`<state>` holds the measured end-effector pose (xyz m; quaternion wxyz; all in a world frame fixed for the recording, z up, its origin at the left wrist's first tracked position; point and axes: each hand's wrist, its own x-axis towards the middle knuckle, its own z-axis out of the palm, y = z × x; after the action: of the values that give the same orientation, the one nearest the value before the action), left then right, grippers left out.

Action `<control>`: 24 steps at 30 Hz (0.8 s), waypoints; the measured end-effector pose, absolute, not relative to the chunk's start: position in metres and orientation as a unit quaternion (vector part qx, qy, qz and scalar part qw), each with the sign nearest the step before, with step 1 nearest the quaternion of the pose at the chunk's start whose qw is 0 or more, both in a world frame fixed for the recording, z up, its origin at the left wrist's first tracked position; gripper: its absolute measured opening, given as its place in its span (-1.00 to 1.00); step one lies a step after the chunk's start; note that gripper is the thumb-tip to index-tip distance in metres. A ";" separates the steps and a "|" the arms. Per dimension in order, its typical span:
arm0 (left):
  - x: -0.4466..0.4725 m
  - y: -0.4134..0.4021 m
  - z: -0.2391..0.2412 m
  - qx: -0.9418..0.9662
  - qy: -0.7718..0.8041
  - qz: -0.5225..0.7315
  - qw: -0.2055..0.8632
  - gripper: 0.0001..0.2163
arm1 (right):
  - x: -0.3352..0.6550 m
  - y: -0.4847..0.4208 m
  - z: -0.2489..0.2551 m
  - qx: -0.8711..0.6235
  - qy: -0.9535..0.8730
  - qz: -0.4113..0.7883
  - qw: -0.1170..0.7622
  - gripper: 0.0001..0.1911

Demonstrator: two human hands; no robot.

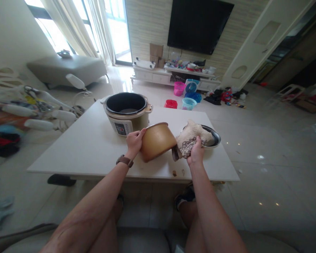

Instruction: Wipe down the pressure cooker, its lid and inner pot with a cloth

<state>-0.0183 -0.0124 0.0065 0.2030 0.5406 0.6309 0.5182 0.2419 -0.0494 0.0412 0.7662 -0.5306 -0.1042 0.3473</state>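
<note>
My left hand (135, 143) grips the rim of a gold-coloured inner pot (158, 142), which is tilted on its side above the table with its outer wall towards me. In my right hand (196, 153) is a cream cloth (191, 135) with a dark pattern, bunched between thumb and fingers, close to the pot's right side. Behind the pot, to the left, stands the rice cooker body (139, 119), uncovered, with a dark interior and a control panel on its front. A round lid (215, 137) with a dark inside lies on the table, partly hidden by the cloth.
The white table (76, 147) has small brown scraps (174, 173) near its front edge. Beyond it on the floor are a pink bin (179, 88), a red basin (171, 104) and a light-blue basket (189, 103). A low cabinet (162, 78) stands under the television (200, 24).
</note>
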 end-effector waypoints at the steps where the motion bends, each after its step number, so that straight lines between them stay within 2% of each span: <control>1: -0.019 -0.012 0.006 0.541 0.628 0.520 0.205 -0.38 | 0.242 -0.049 0.041 -0.530 -0.105 0.347 0.767 -0.65; 24: -0.033 0.004 0.001 0.515 0.592 0.523 0.334 -0.38 | 0.240 -0.050 0.037 -0.538 -0.115 0.348 0.759 -0.57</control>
<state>-0.0327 0.0042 0.0012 0.3336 0.5153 0.5917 0.5226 0.2402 -0.0496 0.0369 0.7591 -0.5380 -0.1151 0.3480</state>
